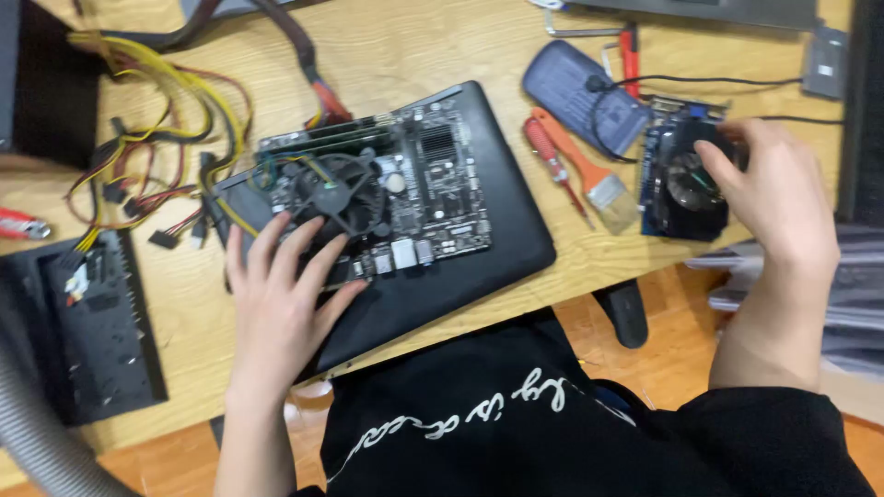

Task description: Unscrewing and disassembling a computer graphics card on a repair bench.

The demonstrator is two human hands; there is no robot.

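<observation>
Left hand (276, 294) lies flat, fingers spread, steadying the circuit board (378, 189) on the black laptop (497, 248) at mid counter (414, 46), while right hand (778, 198) grasps the graphics card (677, 189), likely needing a lift.

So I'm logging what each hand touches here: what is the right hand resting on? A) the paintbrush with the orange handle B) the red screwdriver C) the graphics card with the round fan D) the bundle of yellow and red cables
C: the right hand lies on the graphics card at the desk's right side, while the brush and screwdriver lie untouched to its left.
</observation>
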